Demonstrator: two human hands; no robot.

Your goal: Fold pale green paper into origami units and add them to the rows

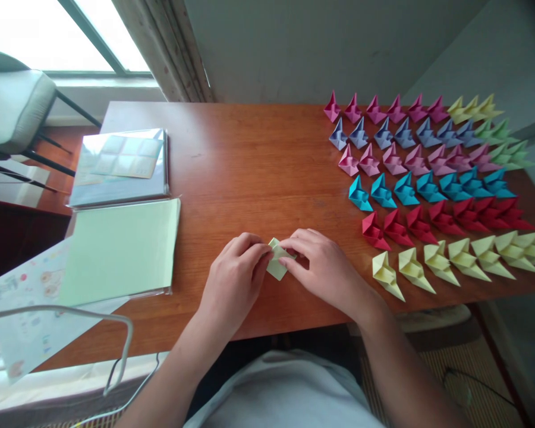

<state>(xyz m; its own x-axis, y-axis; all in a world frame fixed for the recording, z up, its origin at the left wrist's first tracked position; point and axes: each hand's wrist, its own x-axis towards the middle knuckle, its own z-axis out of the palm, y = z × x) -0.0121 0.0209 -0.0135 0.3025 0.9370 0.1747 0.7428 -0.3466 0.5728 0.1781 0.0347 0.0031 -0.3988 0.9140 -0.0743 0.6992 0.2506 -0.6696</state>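
Observation:
A small folded piece of pale yellow-green origami paper (277,268) is between my two hands, just over the wooden table near its front edge. My left hand (243,267) pinches its left corner between thumb and forefinger. On the other side, my right hand (314,258) grips the right edge with its thumb and fingers, which cover part of the folds. Nearest to my right hand stands a row of pale yellow folded paper pieces (386,274), each with pointed tips.
Rows of folded paper in red (374,230), blue (360,194), pink and purple fill the table's right side. On the left lie a pack of light green paper (120,252), a clear-wrapped pack (120,187) and a printed sheet (27,309). A white bent tube (71,308) crosses the lower left.

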